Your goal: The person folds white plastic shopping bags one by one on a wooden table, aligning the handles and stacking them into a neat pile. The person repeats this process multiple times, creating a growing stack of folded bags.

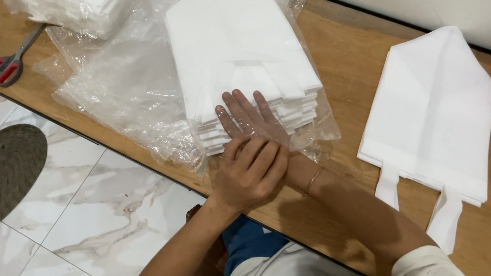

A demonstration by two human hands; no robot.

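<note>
White bag stack (239, 49) edge under flat, spread right hand (253, 121); left hand (253, 172) cupped atop.

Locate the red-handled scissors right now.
In the head view, the scissors lie at the table's far-left edge, beside the clear plastic wrap, well away from both hands.

Your stack of flat white fabric bags (241, 61) lies on the crinkled clear plastic wrapping (124, 91) on the wooden bench (350, 65), handle straps facing you, pointed ends away, near edges fanned slightly.
</note>
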